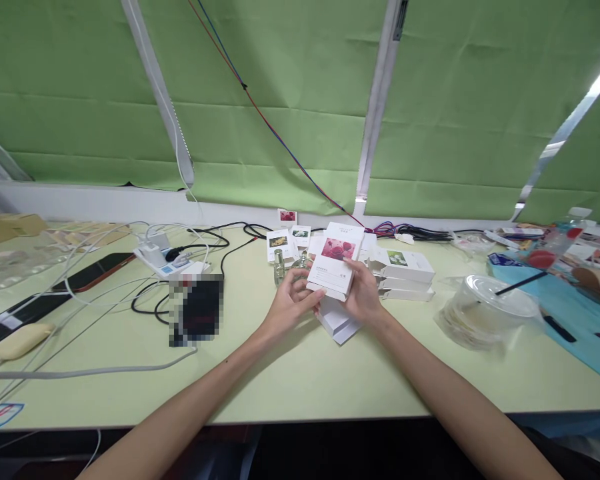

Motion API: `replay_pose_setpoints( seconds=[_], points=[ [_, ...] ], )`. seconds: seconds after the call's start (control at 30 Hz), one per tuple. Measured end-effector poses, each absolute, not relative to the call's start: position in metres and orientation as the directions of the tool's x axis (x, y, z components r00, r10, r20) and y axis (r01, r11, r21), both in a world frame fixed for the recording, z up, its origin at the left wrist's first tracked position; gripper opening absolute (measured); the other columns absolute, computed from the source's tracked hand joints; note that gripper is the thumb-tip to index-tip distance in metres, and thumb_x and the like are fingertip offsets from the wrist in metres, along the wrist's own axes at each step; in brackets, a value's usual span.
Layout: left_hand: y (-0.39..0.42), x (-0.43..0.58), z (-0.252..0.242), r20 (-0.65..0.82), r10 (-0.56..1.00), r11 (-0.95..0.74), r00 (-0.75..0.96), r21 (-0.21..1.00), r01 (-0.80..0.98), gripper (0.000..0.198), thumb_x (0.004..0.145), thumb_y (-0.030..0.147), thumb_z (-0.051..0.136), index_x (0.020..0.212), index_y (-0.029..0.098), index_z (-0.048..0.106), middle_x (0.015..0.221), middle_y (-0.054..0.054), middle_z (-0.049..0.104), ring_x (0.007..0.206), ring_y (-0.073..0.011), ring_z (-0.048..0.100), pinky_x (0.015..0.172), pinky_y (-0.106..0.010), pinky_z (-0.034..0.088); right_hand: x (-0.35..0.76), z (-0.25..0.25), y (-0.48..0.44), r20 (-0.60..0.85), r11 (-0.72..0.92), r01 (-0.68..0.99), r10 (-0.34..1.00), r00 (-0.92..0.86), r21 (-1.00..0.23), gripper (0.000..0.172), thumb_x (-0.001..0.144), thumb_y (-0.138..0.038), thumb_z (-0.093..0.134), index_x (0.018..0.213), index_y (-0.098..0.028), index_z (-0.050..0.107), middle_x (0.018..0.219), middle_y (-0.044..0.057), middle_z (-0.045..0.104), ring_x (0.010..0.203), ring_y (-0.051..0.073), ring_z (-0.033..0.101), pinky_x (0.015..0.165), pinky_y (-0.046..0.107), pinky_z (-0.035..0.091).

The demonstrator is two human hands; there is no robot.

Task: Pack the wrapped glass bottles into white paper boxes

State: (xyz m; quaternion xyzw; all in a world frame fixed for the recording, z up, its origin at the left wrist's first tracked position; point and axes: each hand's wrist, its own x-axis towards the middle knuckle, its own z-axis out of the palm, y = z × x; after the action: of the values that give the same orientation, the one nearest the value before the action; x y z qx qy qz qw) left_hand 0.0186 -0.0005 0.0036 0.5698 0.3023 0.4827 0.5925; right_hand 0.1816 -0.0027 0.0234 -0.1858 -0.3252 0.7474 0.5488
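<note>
Creased, matte green shades (280,60) fill the background, parted by pale strips. Below them spreads a smooth, pale yellow-green desk (260,380). Two bare forearms reach in from its near edge, slanting toward each other so that the hands meet near the middle. The left hand (291,300) curls its fingers at the left side of one flat rose carton (334,261), thumb laid across the lower front. The right hand (366,299) grips the opposite side, thumb along the edge; both hands are closed around it.

To the right sits one round, clear plastic tub (485,313), wrapped in crinkled film. Nearer the right hand is a stack of white cartons (407,272), straight-edged, with at least three layers showing. The rose carton itself is smooth white card, rectangular, raised above the desk and tilted, with a pink-red flower print and a loose flap at its lower end. Just beneath it one lower carton (341,325) shows, partly covered; whether it is held or lying down I cannot tell. Behind the left hand are three flower-printed pieces (279,248), and two small glass bottles (279,268), one mostly hidden.
</note>
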Motion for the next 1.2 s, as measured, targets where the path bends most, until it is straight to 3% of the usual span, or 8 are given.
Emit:
replay_pose_setpoints(
  seconds=[0.47,1.2],
  points=[
    [-0.0056,0.0190,0.0073,0.173,0.923,-0.097,0.345,0.969,-0.225,0.060,0.070,0.045,0.088,0.105,0.022,0.044,0.083,0.003,0.064,0.060,-0.0116,0.063,0.056,-0.026,0.055,0.1830,0.0201,0.0022,0.110,-0.163,-0.687,0.936,-0.336,-0.708,0.044,0.081,-0.041,0.056,0.114,-0.014,0.067,0.098,0.015,0.080,0.093,0.035,0.074,0.068,0.049,0.062],
    [-0.0009,0.0187,0.0047,0.177,0.918,-0.095,0.356,0.967,-0.237,0.061,0.070,0.045,0.088,0.105,0.022,0.044,0.088,0.003,0.064,0.060,-0.0111,0.063,0.054,-0.026,0.055,0.1825,0.0211,0.0006,0.148,-0.153,-0.663,0.916,-0.374,-0.733,0.049,0.081,-0.043,0.055,0.117,-0.013,0.067,0.100,0.015,0.079,0.093,0.035,0.073,0.070,0.050,0.062]
  ],
)
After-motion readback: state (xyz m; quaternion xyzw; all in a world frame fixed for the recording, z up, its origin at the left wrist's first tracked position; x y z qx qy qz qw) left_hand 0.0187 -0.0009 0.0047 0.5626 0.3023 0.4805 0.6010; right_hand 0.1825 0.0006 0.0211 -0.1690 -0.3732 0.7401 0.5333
